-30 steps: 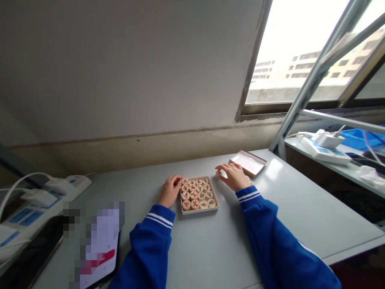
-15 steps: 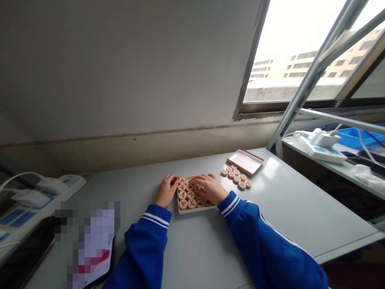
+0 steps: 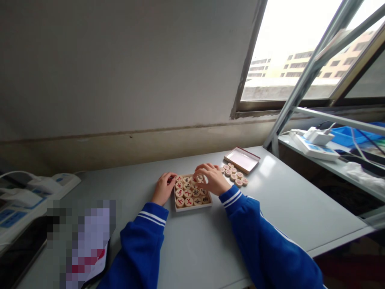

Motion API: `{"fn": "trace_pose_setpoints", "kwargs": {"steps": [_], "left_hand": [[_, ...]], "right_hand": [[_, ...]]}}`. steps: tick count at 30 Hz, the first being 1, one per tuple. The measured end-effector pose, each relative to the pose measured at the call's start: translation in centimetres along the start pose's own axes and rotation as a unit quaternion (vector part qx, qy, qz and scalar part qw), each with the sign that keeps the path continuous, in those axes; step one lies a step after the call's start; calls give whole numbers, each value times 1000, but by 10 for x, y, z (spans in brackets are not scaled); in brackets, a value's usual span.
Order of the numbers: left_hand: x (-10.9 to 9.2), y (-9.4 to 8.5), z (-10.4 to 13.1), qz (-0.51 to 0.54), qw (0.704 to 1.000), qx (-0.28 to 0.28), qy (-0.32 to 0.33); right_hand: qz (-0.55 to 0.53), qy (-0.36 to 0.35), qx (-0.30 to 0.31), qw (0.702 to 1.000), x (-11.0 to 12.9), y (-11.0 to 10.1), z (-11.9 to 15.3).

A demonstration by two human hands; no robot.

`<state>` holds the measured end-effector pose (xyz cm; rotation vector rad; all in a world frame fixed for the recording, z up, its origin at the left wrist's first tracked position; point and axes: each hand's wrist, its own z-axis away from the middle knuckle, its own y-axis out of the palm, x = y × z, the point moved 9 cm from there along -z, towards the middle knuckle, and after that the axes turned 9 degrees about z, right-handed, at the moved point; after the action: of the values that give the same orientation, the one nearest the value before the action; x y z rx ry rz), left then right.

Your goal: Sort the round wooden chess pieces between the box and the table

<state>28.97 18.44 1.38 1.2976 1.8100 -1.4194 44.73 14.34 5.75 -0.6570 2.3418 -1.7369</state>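
A shallow white box [image 3: 194,208] on the desk holds rows of round wooden xiangqi pieces [image 3: 188,202] with red and black characters. At the box's left edge, my left hand [image 3: 164,188] is curled, with a small dark red patch between thumb and fingers; I cannot make out what it is. Over the box's right part hovers my right hand [image 3: 214,180], its thumb and fingers apart, covering some pieces at the back right. Beyond it, several loose xiangqi pieces [image 3: 233,176] lie in a cluster on the desk.
An open box lid [image 3: 243,159] lies inside-up at the far right, behind the loose pieces. A phone [image 3: 98,257], partly blurred out, lies at the left near a power strip [image 3: 64,184]. A metal post [image 3: 303,80] rises at the right; a second power strip [image 3: 319,146] stands beyond.
My right hand has lifted and opened, shifting toward the back right of the box and uncovering more pieces. My left hand stays at the left edge. The view has shifted slightly.
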Motion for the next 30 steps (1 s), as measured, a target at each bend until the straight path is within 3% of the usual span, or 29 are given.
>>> {"fn": "trace_pose_setpoints", "kwargs": {"steps": [6,9,12,15,18,25,30], "left_hand": [[-1,0,0,-3,1000,2,-8],[-2,-1,0,-7,1000,-2,-5],[-4,-1,0,-9,1000,0,1],[-4,-1,0,-8,1000,0,3],[-4,-1,1,-9,1000,2,5],[-2,-1,0,-9,1000,0,4],[-3,-1,0,-9,1000,3,2]], "right_hand": [[94,159,55,981,-82,-11,27],[113,195,35,974,-97,-15,32],[48,115,18,992,-68,-13,21],[-55,-8,70,996,-20,3,13],[-89,-60,113,988,10,21,11],[-45,-44,91,994,24,26,9],[-37,-42,73,996,22,16,7]]}}
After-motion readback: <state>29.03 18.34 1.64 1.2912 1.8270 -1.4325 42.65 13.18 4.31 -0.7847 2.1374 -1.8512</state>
